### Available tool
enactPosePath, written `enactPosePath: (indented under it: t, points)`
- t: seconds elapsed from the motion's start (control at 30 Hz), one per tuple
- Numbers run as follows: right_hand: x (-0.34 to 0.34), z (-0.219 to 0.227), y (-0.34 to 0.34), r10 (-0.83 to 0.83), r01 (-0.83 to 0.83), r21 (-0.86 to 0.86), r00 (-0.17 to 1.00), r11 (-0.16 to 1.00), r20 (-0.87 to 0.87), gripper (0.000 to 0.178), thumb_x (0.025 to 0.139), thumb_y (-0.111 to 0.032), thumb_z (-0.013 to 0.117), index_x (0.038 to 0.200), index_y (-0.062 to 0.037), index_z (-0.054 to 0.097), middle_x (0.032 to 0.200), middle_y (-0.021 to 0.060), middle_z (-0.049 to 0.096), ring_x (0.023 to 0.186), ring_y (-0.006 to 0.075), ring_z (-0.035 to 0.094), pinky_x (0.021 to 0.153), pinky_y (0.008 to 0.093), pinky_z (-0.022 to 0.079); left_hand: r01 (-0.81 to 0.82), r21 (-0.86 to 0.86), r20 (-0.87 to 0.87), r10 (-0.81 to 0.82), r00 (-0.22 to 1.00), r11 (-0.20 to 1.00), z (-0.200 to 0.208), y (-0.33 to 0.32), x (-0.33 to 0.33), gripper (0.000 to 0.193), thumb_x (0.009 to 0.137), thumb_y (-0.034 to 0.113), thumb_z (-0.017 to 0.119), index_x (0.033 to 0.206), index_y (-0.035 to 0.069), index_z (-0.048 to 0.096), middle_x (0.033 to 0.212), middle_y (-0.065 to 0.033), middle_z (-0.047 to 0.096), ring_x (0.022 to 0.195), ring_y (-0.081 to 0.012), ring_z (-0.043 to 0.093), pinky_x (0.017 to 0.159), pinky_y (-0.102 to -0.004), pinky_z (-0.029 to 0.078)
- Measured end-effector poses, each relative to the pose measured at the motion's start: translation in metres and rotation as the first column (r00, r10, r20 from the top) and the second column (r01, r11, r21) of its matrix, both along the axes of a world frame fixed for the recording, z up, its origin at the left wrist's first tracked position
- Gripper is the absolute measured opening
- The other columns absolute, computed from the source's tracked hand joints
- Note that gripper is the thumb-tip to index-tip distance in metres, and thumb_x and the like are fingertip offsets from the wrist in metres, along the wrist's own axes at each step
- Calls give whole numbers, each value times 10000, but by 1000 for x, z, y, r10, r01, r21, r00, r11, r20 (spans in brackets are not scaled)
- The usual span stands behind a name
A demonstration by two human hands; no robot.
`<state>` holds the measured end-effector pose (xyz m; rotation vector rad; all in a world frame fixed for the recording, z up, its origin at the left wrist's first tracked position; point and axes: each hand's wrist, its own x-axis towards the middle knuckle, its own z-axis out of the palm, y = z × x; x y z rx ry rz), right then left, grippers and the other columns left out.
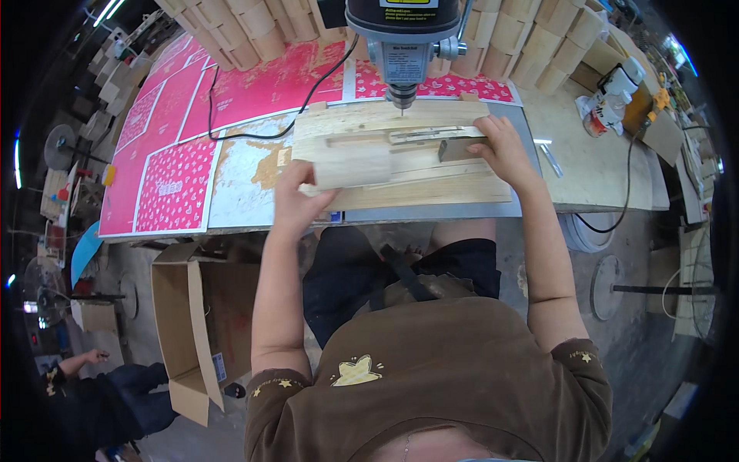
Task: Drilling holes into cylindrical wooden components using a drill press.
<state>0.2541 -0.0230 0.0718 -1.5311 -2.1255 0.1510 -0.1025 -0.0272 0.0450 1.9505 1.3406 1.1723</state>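
The drill press (402, 38) stands at the far edge of the workbench (593, 165), its bit pointing down at a wooden jig (400, 154) of stacked pale boards. Everything else sits around that machine.

Just in front of the bit and to its left, the person's left hand (296, 202) holds a pale wooden block (352, 163) above the near part of the jig. The block lies across the fingertips: fingers (294, 175) curl up behind its left end, the thumb presses from below, so the hand is closed around it in a firm grip.

In front of the bit and to its right, the right hand (504, 146) rests on the jig. Its fingers (479, 146) are bent and pinch a small dark flat piece (456, 148) lying on the boards; whether it is lifted clear of the wood I cannot tell.

Left of the drill press, pink printed sheets (231, 92) cover the bench, with a black cord (308, 100) trailing across them. Behind the machine, wooden blocks are stacked (531, 38). Below the bench, left of the person, stands an open cardboard box (188, 323).
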Motion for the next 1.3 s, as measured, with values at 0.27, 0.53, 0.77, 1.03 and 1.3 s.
enactPosePath:
  t: [0.27,0.53,0.77,1.03,1.3]
  points:
    - [-18,-5,-11,44,-41,29,994,999,-97,300,695,-88,690,946,-52,528,920,93,542,903,307,477,798,378,398,37,-607,445,302,843,794,30,-1,-18,368,749,284,714,785,-68,610,658,-66,600,530,-94,546,471,-212,408]
    - [-22,-2,-14,25,-21,38,992,999,-122,312,694,-76,688,962,-51,532,923,102,543,899,322,483,796,383,402,8,-686,299,272,915,728,19,20,21,481,716,410,725,746,-53,598,621,-65,568,487,-97,496,449,-219,383]
    - [-26,-10,-11,-11,17,55,994,998,-110,331,695,-71,686,990,-55,537,930,104,560,899,326,496,795,384,415,194,-516,575,169,801,834,-14,22,63,511,744,432,718,901,-39,595,779,-81,590,697,-123,546,616,-235,449]
    - [-28,-13,17,-81,93,123,992,988,-101,397,662,-67,709,1032,-62,568,925,92,585,893,310,515,778,379,431,-90,116,-244,116,963,989,-42,14,74,843,535,375,821,1243,66,485,1063,-103,514,1018,-271,467,911,-428,251]
    - [-47,-31,22,-67,96,239,990,966,-127,468,654,-60,727,1089,-57,555,1015,119,589,979,326,517,854,388,423,-157,153,-284,195,939,976,-47,26,62,811,555,333,813,1248,73,481,924,-55,541,930,-238,477,846,-404,262]
